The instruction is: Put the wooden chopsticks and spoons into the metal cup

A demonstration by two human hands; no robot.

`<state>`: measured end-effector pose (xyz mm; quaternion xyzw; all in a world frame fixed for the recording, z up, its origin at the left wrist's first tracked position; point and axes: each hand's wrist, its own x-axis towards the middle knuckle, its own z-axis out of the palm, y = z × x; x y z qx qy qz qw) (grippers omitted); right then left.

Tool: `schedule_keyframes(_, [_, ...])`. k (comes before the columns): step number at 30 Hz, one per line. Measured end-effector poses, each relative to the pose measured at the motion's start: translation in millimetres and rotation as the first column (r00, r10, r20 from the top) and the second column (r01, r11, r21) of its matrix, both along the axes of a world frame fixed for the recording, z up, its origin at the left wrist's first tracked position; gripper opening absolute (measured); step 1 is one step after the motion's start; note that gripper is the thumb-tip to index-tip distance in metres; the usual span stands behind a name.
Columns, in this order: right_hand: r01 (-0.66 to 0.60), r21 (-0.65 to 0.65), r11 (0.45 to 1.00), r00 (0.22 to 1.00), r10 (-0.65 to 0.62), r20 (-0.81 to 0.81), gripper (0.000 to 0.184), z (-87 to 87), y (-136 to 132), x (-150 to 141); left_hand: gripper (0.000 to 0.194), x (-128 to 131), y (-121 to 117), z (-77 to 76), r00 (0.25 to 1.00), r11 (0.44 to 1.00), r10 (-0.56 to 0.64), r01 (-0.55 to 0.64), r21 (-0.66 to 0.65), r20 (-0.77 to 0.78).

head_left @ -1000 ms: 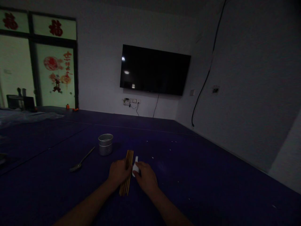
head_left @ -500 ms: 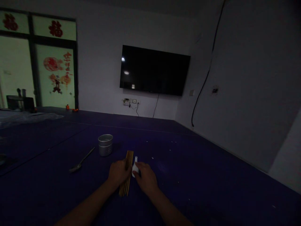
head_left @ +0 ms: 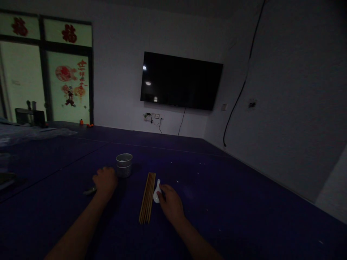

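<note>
My left hand (head_left: 105, 183) is over the handle of a metal spoon (head_left: 90, 190), back of the hand up. Its fingers point down out of sight, so a grip on the handle cannot be made out. A silver metal cup (head_left: 124, 166) stands upright just right of that hand. Several wooden chopsticks (head_left: 148, 198) lie side by side in a bundle on the purple tabletop. Close along their right side lies a white soup spoon (head_left: 156, 196), bowl towards me. My right hand (head_left: 170, 203) is at its right edge, thumb and forefinger apart, the fingertips touching or nearly touching it.
The purple table (head_left: 230, 202) reaches back to the wall, with small white scraps on it. Clear plastic sheeting (head_left: 35, 134) and a dark object (head_left: 7, 180) lie at the left. A television (head_left: 180, 81) hangs on the far wall.
My left hand has left the chopsticks and moved left to the metal spoon. My right thumb has drawn back from the white spoon's bowl. The view has shifted slightly.
</note>
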<state>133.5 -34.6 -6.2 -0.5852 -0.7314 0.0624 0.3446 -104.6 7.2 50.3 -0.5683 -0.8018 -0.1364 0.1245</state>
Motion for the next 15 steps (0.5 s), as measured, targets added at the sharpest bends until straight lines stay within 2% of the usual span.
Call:
schedule_keyframes(2, [0.003, 0.004, 1.0, 1.0, -0.003, -0.009, 0.036, 0.9, -0.5, 0.0, 0.038, -14.9, 3.4, -5.4, 0.998, 0.998, 0.067, -0.067, 0.001, 0.009])
schedule_keyframes(6, [0.001, 0.011, 1.0, 1.0, -0.001, -0.026, 0.036, 1.9, -0.7, 0.0, 0.038, -28.4, 7.0, -12.6, 0.987, 0.986, 0.136, -0.126, -0.108, 0.085])
schedule_keyframes(11, [0.009, 0.017, 1.0, 1.0, -0.009, -0.029, 0.036, 0.8, 0.4, -0.6, 0.04, -30.4, 9.4, -13.5, 0.988, 0.982, 0.123, -0.107, -0.158, 0.093])
schedule_keyframes(15, [0.015, 0.032, 0.999, 1.0, -0.014, -0.019, 0.035, 0.6, 0.5, -0.5, 0.04, -33.5, 13.0, -18.6, 0.991, 0.988, 0.1, -0.088, -0.127, 0.092])
